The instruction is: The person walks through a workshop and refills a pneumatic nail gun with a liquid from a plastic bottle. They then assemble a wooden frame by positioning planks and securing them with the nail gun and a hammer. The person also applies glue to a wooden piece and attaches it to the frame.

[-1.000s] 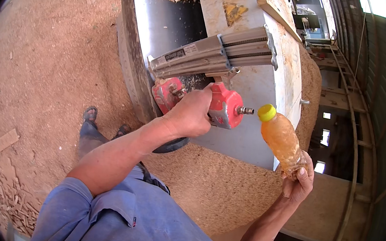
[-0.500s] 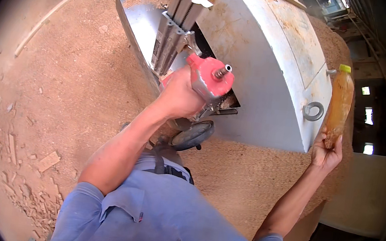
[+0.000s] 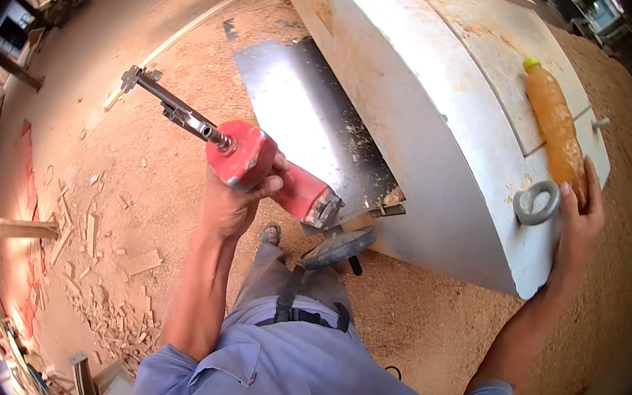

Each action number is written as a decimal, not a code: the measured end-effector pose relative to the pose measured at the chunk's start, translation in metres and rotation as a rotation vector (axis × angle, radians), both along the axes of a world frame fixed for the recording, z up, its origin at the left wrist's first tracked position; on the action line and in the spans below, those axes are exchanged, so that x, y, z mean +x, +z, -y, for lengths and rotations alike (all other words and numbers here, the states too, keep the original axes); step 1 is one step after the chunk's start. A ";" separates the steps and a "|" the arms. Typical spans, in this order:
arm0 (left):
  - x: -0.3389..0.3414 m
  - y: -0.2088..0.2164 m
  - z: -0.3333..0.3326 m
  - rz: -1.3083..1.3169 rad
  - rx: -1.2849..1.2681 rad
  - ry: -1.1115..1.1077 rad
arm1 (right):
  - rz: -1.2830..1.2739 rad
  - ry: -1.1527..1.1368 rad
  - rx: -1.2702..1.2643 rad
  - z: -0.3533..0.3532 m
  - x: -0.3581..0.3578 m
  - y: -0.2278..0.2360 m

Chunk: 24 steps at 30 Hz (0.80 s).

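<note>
Bottle (image 3: 553, 116) slants away and leftward from the right hand (image 3: 582, 229), whose fingers clasp its base; left hand's (image 3: 230, 204) fingers wrap a red pneumatic nailer (image 3: 246, 152).

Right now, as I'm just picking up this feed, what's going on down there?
A person in a blue shirt has both hands occupied. The left hand grips a red tool in front of the body. The right hand holds the lower end of an amber-coloured bottle with a yellow cap, over the pale machine top; whether it rests there is hard to tell. A grey ring sits beside that hand. Sawdust covers the floor around the machine.
</note>
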<state>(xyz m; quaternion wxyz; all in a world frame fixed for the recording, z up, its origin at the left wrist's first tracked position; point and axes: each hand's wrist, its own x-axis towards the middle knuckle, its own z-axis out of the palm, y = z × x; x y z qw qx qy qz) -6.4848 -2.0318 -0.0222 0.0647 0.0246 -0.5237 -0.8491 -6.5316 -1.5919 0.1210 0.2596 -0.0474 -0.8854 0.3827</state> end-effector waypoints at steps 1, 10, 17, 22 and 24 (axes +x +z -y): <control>0.017 0.004 -0.002 0.010 0.026 0.052 | -0.029 0.018 0.048 -0.014 0.003 -0.004; 0.109 0.017 0.024 0.033 -0.214 0.274 | -0.370 0.547 -0.270 0.123 0.153 -0.046; 0.223 -0.007 0.059 -0.003 -0.539 0.493 | 1.576 0.888 -1.461 0.317 0.223 -0.167; 0.363 -0.017 0.096 0.148 -0.326 0.510 | 1.884 0.850 -1.470 0.438 0.325 -0.144; 0.418 -0.006 0.107 0.202 -0.361 0.641 | 1.873 0.878 -1.316 0.477 0.385 -0.115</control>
